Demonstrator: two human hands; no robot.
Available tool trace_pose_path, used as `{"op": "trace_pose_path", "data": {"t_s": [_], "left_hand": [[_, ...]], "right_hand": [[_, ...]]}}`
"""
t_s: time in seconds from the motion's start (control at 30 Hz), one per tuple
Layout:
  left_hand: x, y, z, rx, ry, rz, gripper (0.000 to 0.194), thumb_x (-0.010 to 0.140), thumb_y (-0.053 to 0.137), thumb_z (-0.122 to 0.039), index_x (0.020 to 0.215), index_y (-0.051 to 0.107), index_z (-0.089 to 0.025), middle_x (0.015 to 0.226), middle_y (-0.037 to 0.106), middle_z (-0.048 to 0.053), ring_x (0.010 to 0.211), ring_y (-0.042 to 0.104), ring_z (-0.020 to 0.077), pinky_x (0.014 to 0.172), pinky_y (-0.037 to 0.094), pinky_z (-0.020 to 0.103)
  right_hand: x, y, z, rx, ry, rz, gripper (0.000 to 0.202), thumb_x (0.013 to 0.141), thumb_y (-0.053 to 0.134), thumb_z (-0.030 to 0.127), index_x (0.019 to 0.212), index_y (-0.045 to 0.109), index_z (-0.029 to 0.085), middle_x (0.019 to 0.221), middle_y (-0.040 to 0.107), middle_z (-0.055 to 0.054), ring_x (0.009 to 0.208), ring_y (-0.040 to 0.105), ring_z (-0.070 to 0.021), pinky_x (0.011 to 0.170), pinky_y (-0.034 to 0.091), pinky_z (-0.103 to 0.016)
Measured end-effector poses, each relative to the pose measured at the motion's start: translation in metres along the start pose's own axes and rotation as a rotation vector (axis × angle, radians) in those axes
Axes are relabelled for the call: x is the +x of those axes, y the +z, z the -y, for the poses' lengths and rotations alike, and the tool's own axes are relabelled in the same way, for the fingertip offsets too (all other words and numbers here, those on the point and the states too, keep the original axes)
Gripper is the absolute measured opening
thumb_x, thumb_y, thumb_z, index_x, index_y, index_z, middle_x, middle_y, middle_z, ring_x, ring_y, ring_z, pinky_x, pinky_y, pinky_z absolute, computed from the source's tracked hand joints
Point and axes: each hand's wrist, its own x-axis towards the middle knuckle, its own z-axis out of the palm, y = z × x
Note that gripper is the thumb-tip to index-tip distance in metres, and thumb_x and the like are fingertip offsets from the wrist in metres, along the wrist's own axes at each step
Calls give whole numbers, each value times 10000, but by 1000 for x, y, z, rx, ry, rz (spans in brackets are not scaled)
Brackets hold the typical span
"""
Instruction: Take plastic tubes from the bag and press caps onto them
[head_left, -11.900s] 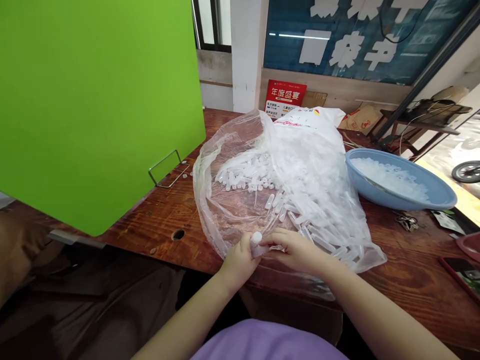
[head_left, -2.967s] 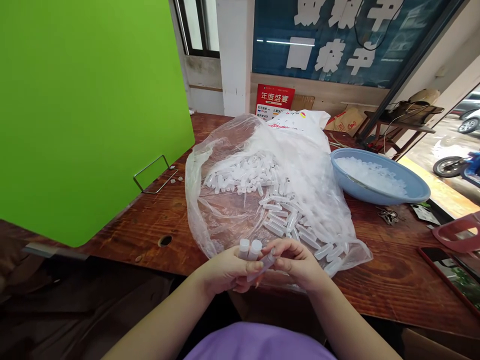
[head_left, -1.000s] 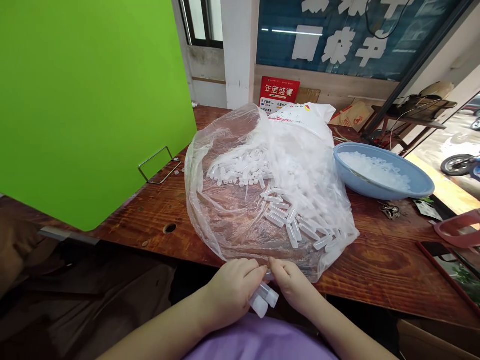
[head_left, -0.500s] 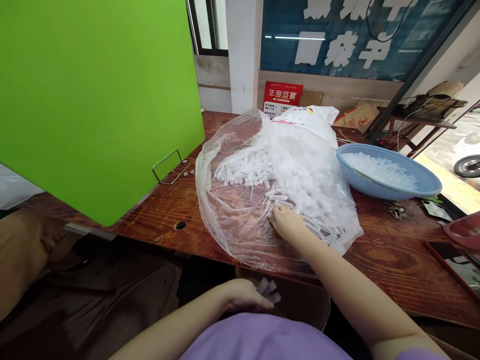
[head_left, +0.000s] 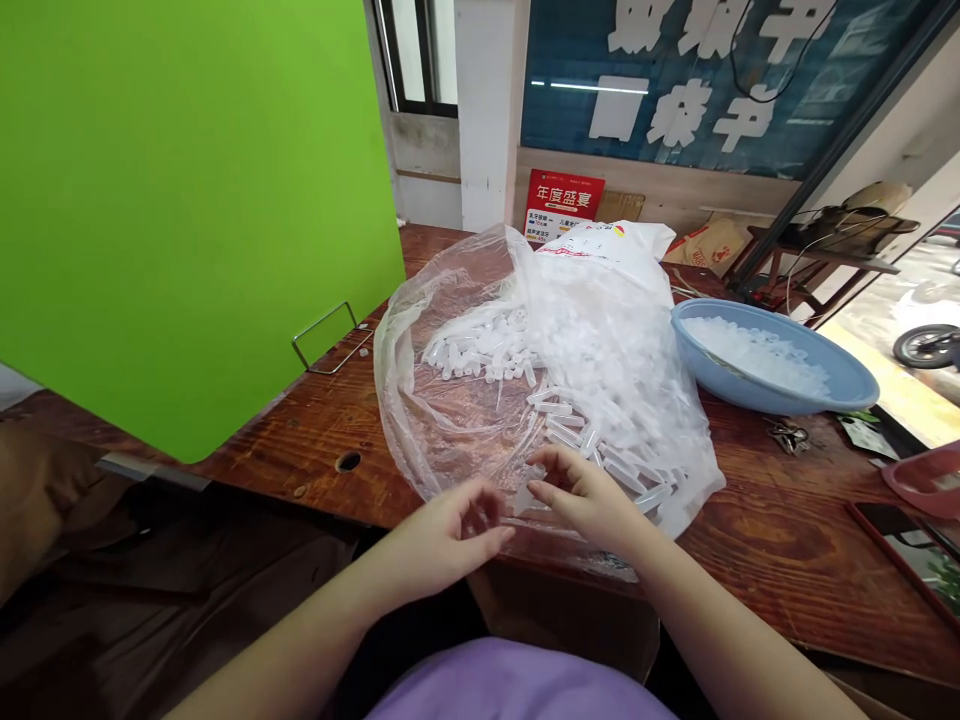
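Note:
My left hand (head_left: 465,530) is over the front edge of the table, fingers curled and thumb apart, with nothing visible in it. Facing it, my right hand (head_left: 581,495) has its thumb and forefinger apart. A blurred pale translucent patch shows by those fingertips; I cannot tell whether it is a loose piece or plastic film. Both hands are above the near part of a clear plastic bag (head_left: 405,430). Short white translucent tubes (head_left: 480,345) lie heaped in its mouth, and longer clear tubes (head_left: 626,470) lie by my right hand.
A blue basin (head_left: 772,395) of translucent pieces stands to the right, with keys (head_left: 787,435) in front. Farther right are a pink tray (head_left: 926,480) and a red-edged phone-like item (head_left: 900,545). A large green board (head_left: 195,220) with a wire stand (head_left: 330,340) occupies the left.
My right hand has drawn back from the tubes toward me. My left hand has risen from my lap to the table edge, and the clear tubes it held are no longer visible in it.

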Motion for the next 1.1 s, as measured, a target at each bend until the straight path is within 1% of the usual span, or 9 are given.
{"op": "trace_pose_path", "data": {"t_s": [0.07,0.13,0.2,0.3,0.43,0.57,0.67,0.87,1.1], "left_hand": [[9,-7,-12,128,118,-209,437,757,555,-293,1173,491,-174,1150,576,88,1043,528,223,902,413,346],[24,-6,-9,181,172,-219,436,750,500,-177,1186,480,-187,1174,565,83,1086,507,217,939,383,348],[39,-2,5,170,149,-225,393,748,429,-112,1123,521,-184,1102,601,78,1037,538,214,907,399,341],[51,1,32,150,92,-333,279,775,424,-155,1026,546,-160,1005,614,91,969,545,242,861,400,364],[49,-1,53,92,77,-373,151,815,423,-254,828,546,-168,774,583,33,764,538,200,729,413,312],[46,-5,56,6,87,-378,186,828,427,-315,822,538,-166,740,546,5,704,504,157,666,405,254],[44,-7,57,-42,85,-371,194,825,432,-331,812,532,-165,707,520,-9,670,483,140,632,397,234],[43,-8,59,-92,76,-350,189,824,452,-335,785,526,-165,668,483,-21,644,450,131,611,375,227],[43,-7,57,-84,89,-346,206,823,458,-356,804,546,-170,695,519,-7,661,470,144,643,398,246]], "right_hand": [[5,7,5,83,-19,10,221,805,549,307,990,541,185,793,590,-2,669,546,-121,602,437,-232],[14,12,12,-3,-45,37,179,791,566,272,947,564,184,818,622,-11,702,570,-130,632,438,-239],[27,10,20,-234,-66,100,152,801,563,269,930,589,194,855,651,-13,760,592,-144,669,435,-244],[59,-4,24,-605,-2,156,212,874,471,355,952,604,209,893,670,-20,794,610,-158,653,434,-237],[127,-22,14,-820,91,31,285,915,399,326,1012,592,140,983,640,-120,870,604,-220,701,447,-303],[189,-8,1,-943,2,-20,338,893,487,349,1167,514,153,1172,538,-106,1027,539,-224,856,432,-404],[212,11,-10,-1020,-32,-62,358,885,509,373,1164,512,149,1178,525,-90,1048,524,-226,881,426,-446],[210,21,-36,-1119,-45,-110,317,896,497,347,1136,528,142,1168,530,-89,1055,519,-226,887,422,-447],[164,3,-42,-1149,-104,24,305,931,396,284,1129,524,91,1131,538,-152,1080,488,-234,927,365,-356]]}}
